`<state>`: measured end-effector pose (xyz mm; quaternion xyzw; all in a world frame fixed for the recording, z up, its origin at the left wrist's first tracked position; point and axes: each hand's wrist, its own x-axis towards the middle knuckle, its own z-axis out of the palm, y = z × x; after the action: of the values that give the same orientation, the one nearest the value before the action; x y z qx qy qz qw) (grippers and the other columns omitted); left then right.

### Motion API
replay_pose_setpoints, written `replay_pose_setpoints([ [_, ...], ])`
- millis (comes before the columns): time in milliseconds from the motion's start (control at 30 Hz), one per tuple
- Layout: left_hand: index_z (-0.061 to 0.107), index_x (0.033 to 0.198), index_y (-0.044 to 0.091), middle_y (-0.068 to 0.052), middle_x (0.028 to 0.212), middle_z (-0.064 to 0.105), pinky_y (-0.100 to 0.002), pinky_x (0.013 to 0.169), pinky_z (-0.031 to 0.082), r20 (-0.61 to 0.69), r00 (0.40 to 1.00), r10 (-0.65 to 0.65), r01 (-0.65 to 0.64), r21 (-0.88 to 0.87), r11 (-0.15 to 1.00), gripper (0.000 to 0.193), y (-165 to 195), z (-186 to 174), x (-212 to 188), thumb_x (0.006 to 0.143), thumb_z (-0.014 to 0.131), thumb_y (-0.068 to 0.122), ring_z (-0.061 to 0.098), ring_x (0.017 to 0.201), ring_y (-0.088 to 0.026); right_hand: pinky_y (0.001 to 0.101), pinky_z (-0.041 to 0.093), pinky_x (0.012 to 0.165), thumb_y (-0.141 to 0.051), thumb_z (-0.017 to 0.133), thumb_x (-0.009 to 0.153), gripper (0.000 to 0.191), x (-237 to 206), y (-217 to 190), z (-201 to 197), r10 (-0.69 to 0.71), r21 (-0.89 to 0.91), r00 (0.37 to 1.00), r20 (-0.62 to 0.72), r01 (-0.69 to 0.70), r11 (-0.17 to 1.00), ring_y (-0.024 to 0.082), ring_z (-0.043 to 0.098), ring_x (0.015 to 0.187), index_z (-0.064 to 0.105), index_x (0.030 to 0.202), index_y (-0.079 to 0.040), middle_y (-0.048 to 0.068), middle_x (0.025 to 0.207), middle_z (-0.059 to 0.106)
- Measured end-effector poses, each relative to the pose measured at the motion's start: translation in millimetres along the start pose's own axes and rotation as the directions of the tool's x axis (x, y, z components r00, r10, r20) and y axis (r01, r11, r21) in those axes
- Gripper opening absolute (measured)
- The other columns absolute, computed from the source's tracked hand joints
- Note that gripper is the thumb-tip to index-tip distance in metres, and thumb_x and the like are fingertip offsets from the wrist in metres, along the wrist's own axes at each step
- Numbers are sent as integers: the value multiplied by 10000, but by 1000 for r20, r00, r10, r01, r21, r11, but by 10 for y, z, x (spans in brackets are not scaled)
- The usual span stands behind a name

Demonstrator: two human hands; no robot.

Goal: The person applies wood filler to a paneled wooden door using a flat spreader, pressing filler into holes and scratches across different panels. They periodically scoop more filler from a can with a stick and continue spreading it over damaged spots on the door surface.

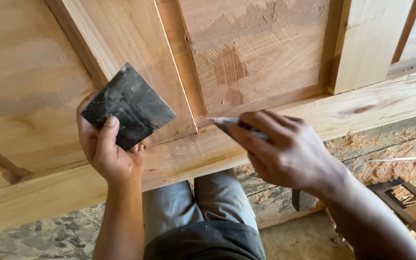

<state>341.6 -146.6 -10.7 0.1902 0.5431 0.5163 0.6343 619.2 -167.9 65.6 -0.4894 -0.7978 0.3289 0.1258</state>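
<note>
Scraper blade [226, 123] pinched in right hand [285, 151], tip at the joint of wooden door panel [261, 53]. Left hand [109, 151] raised, thumb clamping dark square plate [128, 107] over the frame.

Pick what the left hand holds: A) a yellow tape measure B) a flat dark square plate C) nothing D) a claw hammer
B: the left hand has its grip on a flat dark square plate, thumb across its lower edge, held over the pale wooden panelled frame, while the right hand holds a thin metal blade at the frame's joint.
</note>
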Motion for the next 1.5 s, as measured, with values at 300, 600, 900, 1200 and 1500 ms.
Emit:
replay_pose_setpoints([
  [300,520,1341,-76,-136,994,621,-257,576,450,10,996,85,-86,29,996,357,-229,-117,-49,1020,568,72,543,675,-147,342,603,785,-6,687,868,213,260,-102,287,-25,-168,992,125,46,985,217,687,956,706,1074,45,126,1016,701],
  [600,513,1346,-67,-123,1109,611,-245,780,489,43,994,100,-103,64,993,365,-271,-175,-33,1009,561,66,570,886,-137,339,599,774,-62,675,833,325,298,-186,379,-88,-169,978,190,121,978,228,685,985,704,1131,63,119,1060,703],
  [900,504,1375,-77,-139,1213,602,-266,939,495,91,986,143,-153,124,980,371,-310,-233,-44,1040,546,75,568,1010,-146,349,594,740,-110,684,826,312,270,-125,395,-113,-127,961,250,149,981,243,689,980,711,1095,45,110,1053,708],
  [1200,508,1367,-83,-137,1202,601,-266,919,487,94,985,145,-156,121,980,365,-344,-275,-42,1042,547,79,560,994,-144,331,599,720,-68,670,822,300,348,-92,363,-118,-123,939,322,165,979,208,691,952,704,1097,44,93,1033,711],
  [1500,490,1384,-75,-126,1219,590,-270,1000,469,94,989,116,-128,142,982,386,-331,-307,-41,1031,554,69,553,1055,-143,311,585,654,-33,702,841,87,509,-92,353,-152,-138,860,486,247,959,149,648,773,723,919,1,59,834,696],
])
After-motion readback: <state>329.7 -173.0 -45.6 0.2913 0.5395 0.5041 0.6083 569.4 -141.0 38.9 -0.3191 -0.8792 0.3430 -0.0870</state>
